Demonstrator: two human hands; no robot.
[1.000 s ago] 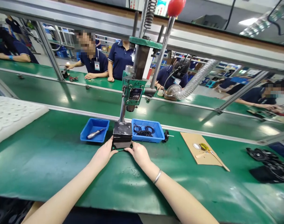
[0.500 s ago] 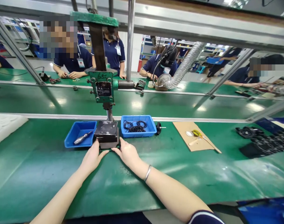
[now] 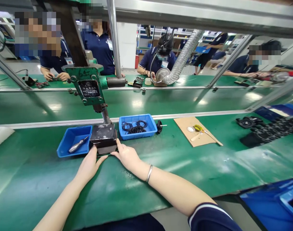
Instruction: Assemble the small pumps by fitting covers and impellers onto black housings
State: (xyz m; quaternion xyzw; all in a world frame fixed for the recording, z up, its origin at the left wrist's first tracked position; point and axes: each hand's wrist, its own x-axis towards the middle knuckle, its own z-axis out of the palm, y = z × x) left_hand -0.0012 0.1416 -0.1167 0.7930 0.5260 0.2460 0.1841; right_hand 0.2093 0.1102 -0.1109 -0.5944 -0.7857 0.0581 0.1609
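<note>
A green bench press (image 3: pixel 87 73) stands before me, its steel column coming down behind a scuffed black block (image 3: pixel 103 132). Under the block is the press base (image 3: pixel 107 149). My left hand (image 3: pixel 88 163) grips the base's front left corner, thumb along the front edge. Around the front right corner, my right hand (image 3: pixel 129 158) has its fingers against the side and its thumb at the front. Both hands' fingertips are partly hidden by the base. Left of the block, a blue bin (image 3: pixel 63 146) holds a metal-handled tool (image 3: pixel 76 147).
Black rubber rings (image 3: pixel 136 129) lie in another blue bin (image 3: pixel 150 131), beside a small black knob (image 3: pixel 159 127). Cardboard (image 3: pixel 185 126) carries a brush (image 3: pixel 215 140) and a yellow-rimmed roll (image 3: pixel 197 128). Black parts (image 3: pixel 276 131) stand at right. Co-workers sit across a rail (image 3: pixel 172 88).
The camera view has shifted, so the press and bins appear farther left and tilted. Both hands keep their hold at the base corners.
</note>
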